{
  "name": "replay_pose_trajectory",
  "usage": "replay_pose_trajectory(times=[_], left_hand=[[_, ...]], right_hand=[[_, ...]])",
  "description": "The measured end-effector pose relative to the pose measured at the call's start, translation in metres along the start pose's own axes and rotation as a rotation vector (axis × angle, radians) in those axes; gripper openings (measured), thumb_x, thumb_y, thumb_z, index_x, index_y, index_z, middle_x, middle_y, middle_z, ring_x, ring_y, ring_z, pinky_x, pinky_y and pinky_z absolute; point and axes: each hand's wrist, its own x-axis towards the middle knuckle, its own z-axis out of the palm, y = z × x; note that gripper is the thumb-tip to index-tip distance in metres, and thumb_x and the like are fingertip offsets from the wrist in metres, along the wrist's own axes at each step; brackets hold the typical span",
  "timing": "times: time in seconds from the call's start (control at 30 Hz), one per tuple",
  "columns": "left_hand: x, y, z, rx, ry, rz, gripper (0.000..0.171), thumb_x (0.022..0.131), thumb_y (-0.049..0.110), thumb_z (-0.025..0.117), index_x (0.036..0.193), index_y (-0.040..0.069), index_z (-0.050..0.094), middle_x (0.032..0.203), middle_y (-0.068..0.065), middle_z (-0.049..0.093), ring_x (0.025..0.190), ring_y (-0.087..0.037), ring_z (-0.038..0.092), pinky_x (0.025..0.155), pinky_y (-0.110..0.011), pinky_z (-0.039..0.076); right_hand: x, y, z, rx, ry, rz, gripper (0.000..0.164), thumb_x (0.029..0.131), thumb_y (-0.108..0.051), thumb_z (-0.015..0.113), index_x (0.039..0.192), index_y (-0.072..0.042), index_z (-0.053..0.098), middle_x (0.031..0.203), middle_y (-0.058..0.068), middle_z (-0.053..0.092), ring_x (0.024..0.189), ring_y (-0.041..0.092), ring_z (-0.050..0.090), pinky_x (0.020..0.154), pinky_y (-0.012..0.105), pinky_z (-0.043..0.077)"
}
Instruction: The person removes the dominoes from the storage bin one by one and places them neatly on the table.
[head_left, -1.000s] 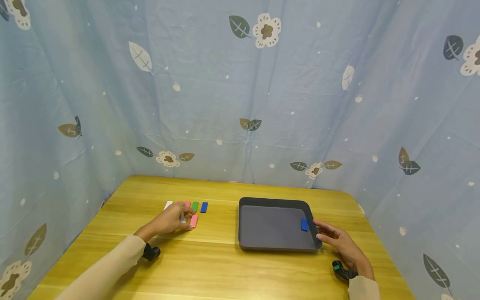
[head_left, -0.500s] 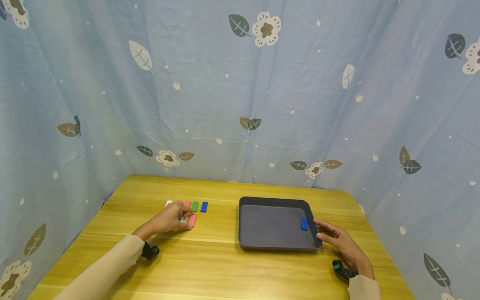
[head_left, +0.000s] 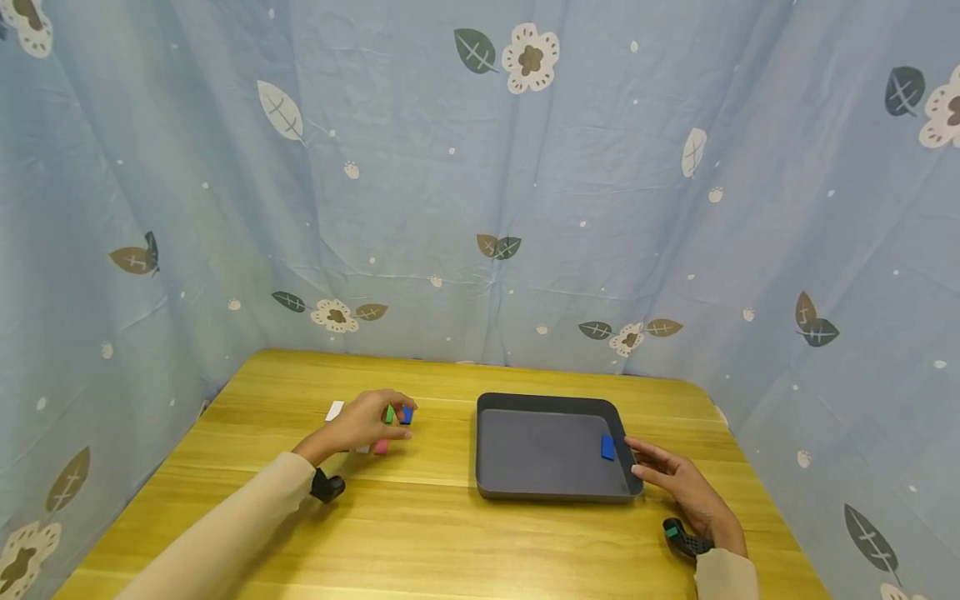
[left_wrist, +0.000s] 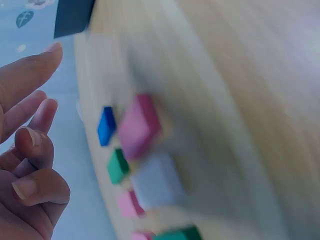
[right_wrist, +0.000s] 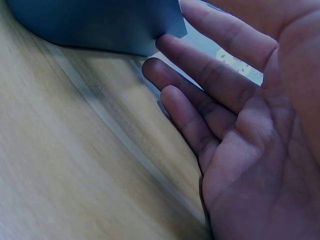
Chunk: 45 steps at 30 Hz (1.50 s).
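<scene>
My left hand (head_left: pixel 367 418) hovers over a group of small flat blocks at the left of the table, thumb and index finger apart with nothing between them. Close to its fingertips lie a blue block (head_left: pixel 407 415) and a green block (head_left: pixel 390 414). A pink block (left_wrist: pixel 139 127) and a white block (left_wrist: pixel 157 181) lie nearer in the left wrist view, with more pink and green ones beyond. My right hand (head_left: pixel 681 483) rests at the right wall of a dark grey tray (head_left: pixel 555 498), fingers nearly straight. Inside the tray, by that wall, lies another blue block (head_left: pixel 607 447).
The wooden table (head_left: pixel 420 542) ends at a pale blue patterned curtain (head_left: pixel 420 183) at the back and sides. Bare tabletop shows between the blocks and the tray. A black wrist strap (head_left: pixel 327 486) sits below my left hand.
My left hand has moved slightly right and up from the near pink block towards the green and blue ones, and its fingers have spread. The right hand and tray have stayed put.
</scene>
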Motion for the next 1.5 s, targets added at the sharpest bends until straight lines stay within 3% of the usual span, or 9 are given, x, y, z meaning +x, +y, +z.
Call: replay_pose_trajectory(times=[0.27, 0.6, 0.8, 1.23, 1.37, 1.5], left_hand=[[0.036, 0.023, 0.013, 0.005, 0.009, 0.08, 0.037, 0.09, 0.024, 0.083, 0.123, 0.012, 0.071, 0.099, -0.008, 0.07, 0.065, -0.009, 0.051, 0.063, -0.029, 0.046], [0.076, 0.056, 0.033, -0.013, -0.029, 0.143, 0.04, 0.091, 0.03, 0.081, 0.126, 0.013, 0.07, 0.1, -0.005, 0.071, 0.063, -0.01, 0.053, 0.063, -0.03, 0.048], [0.098, 0.074, 0.045, -0.043, -0.052, 0.163, 0.042, 0.091, 0.037, 0.081, 0.127, 0.017, 0.07, 0.099, 0.001, 0.07, 0.066, -0.012, 0.056, 0.064, -0.029, 0.048], [0.137, 0.112, 0.079, -0.088, -0.103, 0.236, 0.046, 0.09, 0.037, 0.082, 0.13, 0.017, 0.069, 0.097, 0.003, 0.069, 0.062, -0.01, 0.055, 0.063, -0.024, 0.048], [0.146, 0.123, 0.088, -0.102, -0.116, 0.251, 0.046, 0.09, 0.035, 0.082, 0.13, 0.017, 0.069, 0.096, 0.006, 0.068, 0.066, -0.01, 0.055, 0.066, -0.023, 0.048], [0.152, 0.132, 0.098, -0.119, -0.136, 0.266, 0.046, 0.091, 0.033, 0.082, 0.131, 0.014, 0.068, 0.098, 0.001, 0.07, 0.076, -0.012, 0.06, 0.07, -0.023, 0.049]], right_hand=[[0.0, 0.002, -0.001, 0.002, 0.0, -0.008, 0.061, 0.102, -0.03, 0.068, 0.157, -0.017, 0.045, 0.163, 0.013, 0.035, 0.146, 0.04, 0.034, 0.111, 0.049, 0.041], [0.002, 0.004, -0.002, -0.005, 0.017, 0.029, 0.062, 0.101, -0.032, 0.069, 0.157, -0.021, 0.045, 0.163, 0.007, 0.037, 0.141, 0.022, 0.043, 0.108, 0.038, 0.045], [0.002, 0.004, -0.002, -0.003, 0.004, 0.001, 0.061, 0.102, -0.03, 0.068, 0.157, -0.019, 0.045, 0.163, 0.01, 0.036, 0.145, 0.034, 0.038, 0.109, 0.042, 0.044], [0.0, 0.004, -0.001, 0.03, 0.005, -0.003, 0.06, 0.101, -0.028, 0.069, 0.156, -0.018, 0.047, 0.162, 0.012, 0.037, 0.146, 0.039, 0.035, 0.111, 0.051, 0.04], [0.002, 0.004, -0.001, 0.03, 0.001, -0.002, 0.06, 0.102, -0.028, 0.068, 0.157, -0.018, 0.046, 0.163, 0.011, 0.036, 0.147, 0.039, 0.033, 0.112, 0.051, 0.04], [0.002, 0.003, -0.002, 0.017, -0.007, -0.003, 0.061, 0.102, -0.029, 0.068, 0.157, -0.018, 0.045, 0.163, 0.012, 0.035, 0.147, 0.039, 0.033, 0.111, 0.051, 0.04]])
